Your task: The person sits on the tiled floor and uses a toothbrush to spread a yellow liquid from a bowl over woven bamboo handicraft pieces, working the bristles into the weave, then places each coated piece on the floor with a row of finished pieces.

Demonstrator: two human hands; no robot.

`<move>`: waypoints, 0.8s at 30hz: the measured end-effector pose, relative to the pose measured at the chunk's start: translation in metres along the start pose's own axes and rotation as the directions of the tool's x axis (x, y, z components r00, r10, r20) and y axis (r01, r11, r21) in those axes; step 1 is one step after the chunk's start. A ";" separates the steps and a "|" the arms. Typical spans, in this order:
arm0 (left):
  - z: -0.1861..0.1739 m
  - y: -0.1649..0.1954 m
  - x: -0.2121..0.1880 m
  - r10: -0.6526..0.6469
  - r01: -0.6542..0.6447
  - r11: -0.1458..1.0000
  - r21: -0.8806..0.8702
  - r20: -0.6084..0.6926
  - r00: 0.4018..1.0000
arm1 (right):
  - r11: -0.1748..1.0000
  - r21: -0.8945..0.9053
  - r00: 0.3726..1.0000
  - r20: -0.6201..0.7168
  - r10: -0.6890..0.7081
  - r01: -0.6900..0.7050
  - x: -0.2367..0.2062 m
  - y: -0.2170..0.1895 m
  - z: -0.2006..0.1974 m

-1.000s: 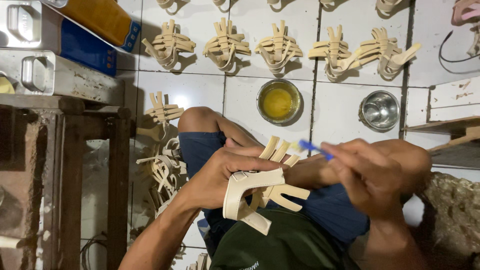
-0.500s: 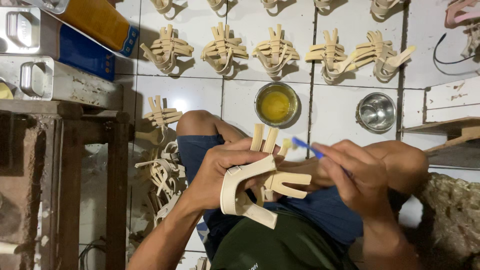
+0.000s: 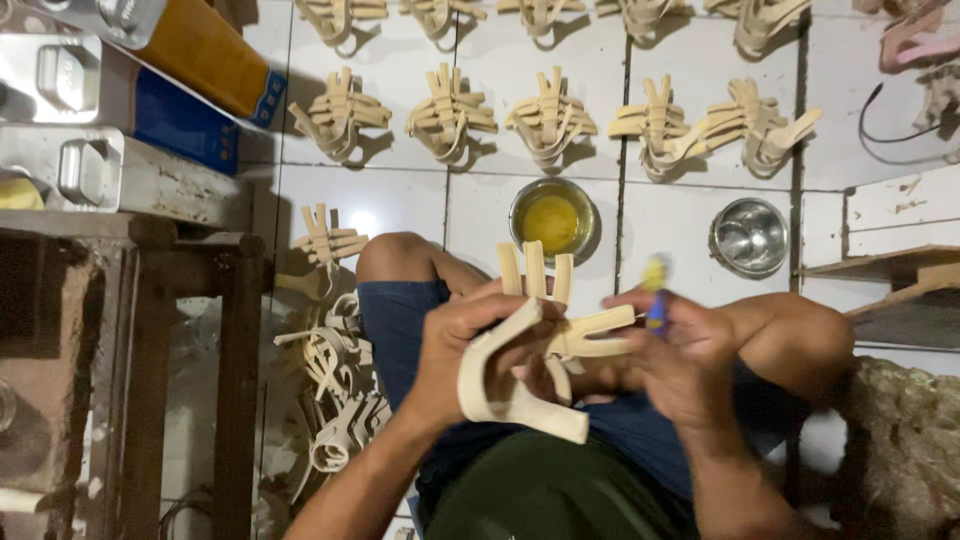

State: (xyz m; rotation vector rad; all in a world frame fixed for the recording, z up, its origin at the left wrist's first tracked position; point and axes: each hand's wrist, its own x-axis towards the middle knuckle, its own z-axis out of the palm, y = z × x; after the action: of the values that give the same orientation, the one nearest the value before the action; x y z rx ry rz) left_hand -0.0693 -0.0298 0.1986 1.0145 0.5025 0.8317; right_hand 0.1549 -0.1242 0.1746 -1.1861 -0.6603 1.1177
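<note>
the white tiled floor [image 3: 680,225] fills most of the view, glossy, with dark grout lines. along its far side runs a row of finished strap pieces [image 3: 548,118], pale tan bands woven and crossed into fan shapes, each lying flat and apart from its neighbours. to the left stands a dark wooden bench [image 3: 150,350], rough and worn, with metal tins [image 3: 90,170] and a blue and orange box [image 3: 200,90] beyond it. between bench and knee lies a loose heap of unworked straps [image 3: 335,390], curled and tangled.

the person sits with knees spread in dark blue shorts [image 3: 400,310]. just past the knees, on the tiles, a small round tin of yellow glue [image 3: 553,217] and an empty steel bowl [image 3: 750,236] stand well apart from each other.

the strap upper [image 3: 520,370] is held up over the lap, between the two hands. it is smooth, bendy, cream-coloured, with one broad band looping down and toward the body and narrow prongs sticking up and out to the right. its long axis runs roughly from lower left to upper right. the left hand [image 3: 465,345] has its fingers wrapped tight around the broad band, so this hand is the nearer one and carries the piece. the right hand [image 3: 685,350] sits just to the right of the prong tips, its fingers pinched together on a small blue-handled brush [image 3: 655,290], blurred, with the yellowish tip pointing up. the prongs lie left of that brush, close but whether they are touching it i cannot tell.
</note>
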 end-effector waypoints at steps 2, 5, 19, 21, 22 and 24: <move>0.003 -0.008 -0.006 0.046 -0.045 0.998 0.043 -0.008 0.999 | 0.999 -0.016 0.989 -0.145 0.044 -0.047 0.003 0.010 0.000; -0.002 -0.012 -0.016 0.139 -0.138 0.990 0.022 -0.046 0.989 | 0.993 0.110 0.962 -0.260 0.077 -0.049 0.021 0.013 -0.007; -0.010 -0.035 -0.036 -0.079 0.114 0.779 -0.616 0.083 0.993 | 0.850 -0.505 0.939 0.342 0.038 0.150 0.085 -0.014 0.048; -0.003 -0.032 -0.037 -0.050 0.136 0.765 -0.629 0.152 0.987 | 0.798 -0.581 0.933 0.354 0.070 0.161 0.080 -0.020 0.053; 0.002 -0.029 -0.033 -0.071 0.105 0.822 -0.560 0.083 0.994 | 0.769 -0.618 0.930 0.357 0.089 0.164 0.076 -0.023 0.055; 0.011 -0.021 -0.027 -0.096 0.067 0.914 -0.400 -0.052 0.994 | 0.736 -0.656 0.940 0.331 0.080 0.168 0.069 -0.028 0.057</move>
State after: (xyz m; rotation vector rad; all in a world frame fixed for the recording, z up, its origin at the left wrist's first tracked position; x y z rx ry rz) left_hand -0.0696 -0.0627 0.1853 0.5863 0.4101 0.8545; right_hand 0.1386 -0.0388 0.2080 -1.5901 -1.4559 1.0761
